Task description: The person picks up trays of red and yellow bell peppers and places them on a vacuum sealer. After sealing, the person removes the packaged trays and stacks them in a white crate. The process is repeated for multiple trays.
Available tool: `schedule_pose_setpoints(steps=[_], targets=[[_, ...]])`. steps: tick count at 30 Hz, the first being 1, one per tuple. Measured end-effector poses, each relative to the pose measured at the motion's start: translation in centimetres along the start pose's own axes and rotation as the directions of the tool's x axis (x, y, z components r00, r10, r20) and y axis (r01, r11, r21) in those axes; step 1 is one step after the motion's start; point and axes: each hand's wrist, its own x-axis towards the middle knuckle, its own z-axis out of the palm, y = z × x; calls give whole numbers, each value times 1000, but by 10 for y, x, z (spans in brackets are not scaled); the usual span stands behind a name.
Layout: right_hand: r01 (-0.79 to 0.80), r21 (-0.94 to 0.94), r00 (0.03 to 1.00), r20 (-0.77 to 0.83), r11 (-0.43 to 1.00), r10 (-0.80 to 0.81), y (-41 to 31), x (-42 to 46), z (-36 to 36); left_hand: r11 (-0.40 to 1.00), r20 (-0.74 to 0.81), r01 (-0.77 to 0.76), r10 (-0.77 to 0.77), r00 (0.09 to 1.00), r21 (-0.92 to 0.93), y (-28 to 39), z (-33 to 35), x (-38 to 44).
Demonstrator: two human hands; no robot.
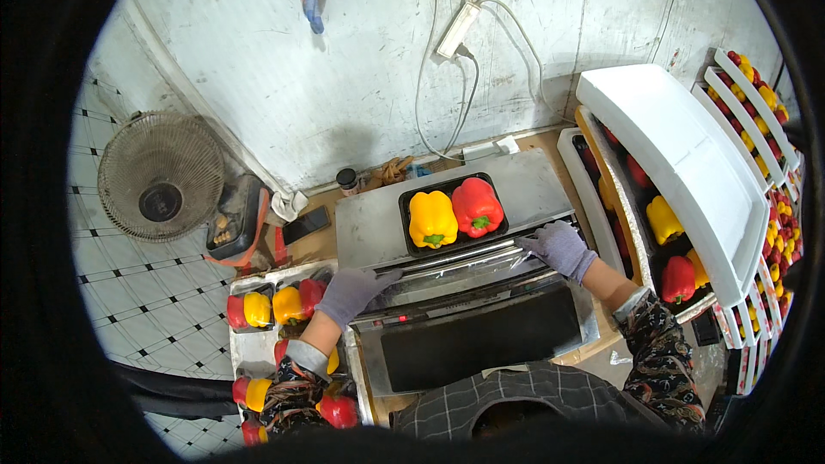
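A yellow bell pepper (433,219) and a red bell pepper (477,206) lie side by side in a black tray (405,206) on the metal top of a film-wrapping machine (370,225). Both of my hands wear grey-purple gloves. My left hand (356,293) is at the left end of the machine's roller bars, fingers pointing right. At their right end is my right hand (559,247), its fingertips by the edge of clear plastic film (477,280). Whether either hand pinches the film is not plain. Nearest my body lies the machine's dark plate (480,338).
A white crate (237,354) of pepper trays stands at left, near a phone (306,225) and a fan (161,174). On the right, a white foam lid (677,161) leans over a box of peppers (644,270). A power strip (458,29) hangs on the wall.
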Motion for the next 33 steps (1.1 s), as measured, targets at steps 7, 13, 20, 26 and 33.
schedule_pose_setpoints(steps=[7, 13, 20, 26, 33], targets=[[-29, 998, 816, 56, -57, 575, -18, 1, -23, 373, -262, 10, -671, 693, -928, 9, 0, -11], [475, 775, 772, -141, -416, 620, -24, 47, -119, 209, -379, -401, -829, 411, -892, -30, -64, 33], [6, 810, 660, -443, 586, 606, 23, 166, -63, 655, -582, -68, -613, 534, -752, -50, -66, 140], [-349, 599, 901, 2, 721, 434, 55, 161, 49, 702, -305, 123, -451, 839, -701, -50, 43, 171], [141, 391, 943, -333, 910, -4, 54, 100, 80, -18, -68, -92, -540, 839, -996, -25, 29, 129]])
